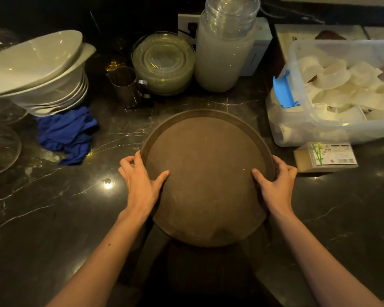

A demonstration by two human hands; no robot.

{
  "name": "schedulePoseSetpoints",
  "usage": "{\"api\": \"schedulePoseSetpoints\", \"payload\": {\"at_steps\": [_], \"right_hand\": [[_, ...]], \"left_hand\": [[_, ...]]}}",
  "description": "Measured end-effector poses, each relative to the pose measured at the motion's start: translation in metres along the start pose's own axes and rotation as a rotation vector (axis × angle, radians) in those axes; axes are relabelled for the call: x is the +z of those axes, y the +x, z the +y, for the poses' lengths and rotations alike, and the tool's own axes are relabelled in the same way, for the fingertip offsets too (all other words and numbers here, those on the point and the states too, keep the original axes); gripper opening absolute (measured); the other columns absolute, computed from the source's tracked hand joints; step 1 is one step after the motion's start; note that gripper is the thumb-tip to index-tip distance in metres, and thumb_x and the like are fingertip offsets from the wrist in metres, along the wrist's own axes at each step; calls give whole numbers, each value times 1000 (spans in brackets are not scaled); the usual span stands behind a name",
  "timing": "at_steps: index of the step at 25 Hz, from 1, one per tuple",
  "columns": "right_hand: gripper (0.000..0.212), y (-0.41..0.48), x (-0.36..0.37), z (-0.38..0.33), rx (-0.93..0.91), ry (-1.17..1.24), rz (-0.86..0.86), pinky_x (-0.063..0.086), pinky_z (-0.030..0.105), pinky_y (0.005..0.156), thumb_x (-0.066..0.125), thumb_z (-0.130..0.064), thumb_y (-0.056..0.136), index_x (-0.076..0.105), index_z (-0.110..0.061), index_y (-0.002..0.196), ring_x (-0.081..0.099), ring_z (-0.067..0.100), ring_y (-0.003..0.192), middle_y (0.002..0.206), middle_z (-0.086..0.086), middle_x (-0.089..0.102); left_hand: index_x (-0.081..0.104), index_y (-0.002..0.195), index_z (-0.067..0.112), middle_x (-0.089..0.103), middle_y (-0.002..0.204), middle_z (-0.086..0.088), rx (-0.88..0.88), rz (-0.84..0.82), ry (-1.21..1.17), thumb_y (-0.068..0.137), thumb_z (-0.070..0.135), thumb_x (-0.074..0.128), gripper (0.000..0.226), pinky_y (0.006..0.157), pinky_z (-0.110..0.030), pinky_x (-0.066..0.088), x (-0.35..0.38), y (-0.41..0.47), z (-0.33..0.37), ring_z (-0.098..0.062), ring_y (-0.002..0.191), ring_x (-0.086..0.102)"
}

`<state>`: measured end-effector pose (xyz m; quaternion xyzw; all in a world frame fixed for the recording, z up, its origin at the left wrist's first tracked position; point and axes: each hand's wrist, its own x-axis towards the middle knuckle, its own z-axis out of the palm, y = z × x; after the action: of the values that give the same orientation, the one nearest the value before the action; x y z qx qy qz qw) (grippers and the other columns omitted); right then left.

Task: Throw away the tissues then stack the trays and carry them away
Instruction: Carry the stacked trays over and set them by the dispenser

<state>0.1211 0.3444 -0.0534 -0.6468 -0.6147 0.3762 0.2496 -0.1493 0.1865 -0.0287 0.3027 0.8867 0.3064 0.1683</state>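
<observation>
A round brown tray (205, 173) lies on the dark marble table (42, 218), in the middle and near the person, its near edge reaching out past the table's near edge. The left hand (140, 176) grasps the tray's left rim, thumb lying on the inner surface and fingers curled outside the rim. The right hand (275, 177) grips the right rim the same way, thumb inside, fingers wrapped over the edge. Whether more than one tray sits in this stack I cannot tell; a dark edge shows under the near side, but it is unclear. No tissues show on the tray.

The tray looks stiff and flat, with a low raised rim and a matte, slightly grainy face that should not be slippery. It is probably fairly light. Holding it at opposite points of the rim, as both hands do now, seems the soundest grip, since it keeps the tray level.

Things crowd it: far left a stack of white bowls (42, 69) and a blue cloth (64, 134); beyond, a metal jug (124, 87), glass plates (163, 63) and stacked cups (226, 47); right, a plastic box (333, 91) of white paper. A lift toward the near side would likely clear them.
</observation>
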Motion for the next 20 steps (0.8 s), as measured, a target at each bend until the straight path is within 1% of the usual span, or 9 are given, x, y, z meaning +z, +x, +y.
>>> {"api": "schedulePoseSetpoints", "payload": {"at_steps": [2, 6, 9, 11, 13, 16, 18, 20], "right_hand": [[70, -1, 1, 0, 2, -5, -7, 41, 38, 107, 78, -32, 82, 45, -19, 143, 48, 22, 116, 124, -1, 33], [61, -3, 2, -2, -15, -8, -4, 39, 36, 105, 72, -33, 87, 44, -23, 140, 47, 20, 117, 122, -2, 35], [56, -4, 2, -3, -27, -19, -6, 38, 37, 105, 68, -32, 90, 44, -21, 140, 47, 26, 122, 121, 1, 41], [57, -3, 1, -4, -14, -42, -28, 37, 35, 103, 65, -35, 92, 43, -16, 142, 48, 28, 124, 128, 8, 48], [60, 0, -2, -5, -5, -79, -69, 39, 38, 102, 61, -41, 93, 43, -12, 142, 50, 30, 125, 135, 14, 53], [57, 7, -12, -5, -6, -168, -144, 46, 42, 97, 52, -56, 93, 54, -15, 132, 58, 31, 118, 126, 11, 63], [58, 9, -18, -4, -23, -287, -191, 49, 45, 94, 44, -65, 91, 55, -19, 126, 60, 33, 113, 122, 10, 66], [60, 10, -18, -2, -54, -393, -197, 48, 46, 91, 43, -68, 90, 53, -18, 122, 61, 36, 110, 120, 12, 66]], "left_hand": [[36, 141, 3, 32, 128, -19, 13, 11, 25, 73, 35, 81, 88, 101, -34, 29, 1, -1, 0, -32, 117, 31], [36, 141, 5, 35, 128, -20, 7, 21, 172, 73, 44, 79, 89, 100, -42, 31, 1, 1, -2, -37, 117, 35], [34, 143, 6, 34, 130, -20, -8, -7, 140, 73, 45, 79, 92, 101, -43, 33, 0, 4, -4, -37, 119, 34], [31, 145, 8, 33, 132, -19, -19, -28, 116, 74, 47, 78, 94, 102, -45, 34, -1, 3, -7, -37, 121, 33], [27, 147, 9, 33, 134, -19, -36, -61, 91, 75, 50, 75, 95, 103, -46, 34, -3, 2, -11, -37, 125, 32], [25, 147, 8, 35, 139, -17, -84, -130, 55, 75, 57, 71, 99, 102, -45, 36, -5, 0, -19, -36, 130, 36], [28, 145, 6, 39, 139, -18, -97, -150, 52, 75, 62, 68, 98, 100, -44, 39, -5, 1, -21, -35, 127, 42], [34, 137, 4, 44, 133, -19, -85, -146, 91, 74, 65, 66, 93, 94, -45, 42, -4, 5, -20, -37, 121, 48]]}}
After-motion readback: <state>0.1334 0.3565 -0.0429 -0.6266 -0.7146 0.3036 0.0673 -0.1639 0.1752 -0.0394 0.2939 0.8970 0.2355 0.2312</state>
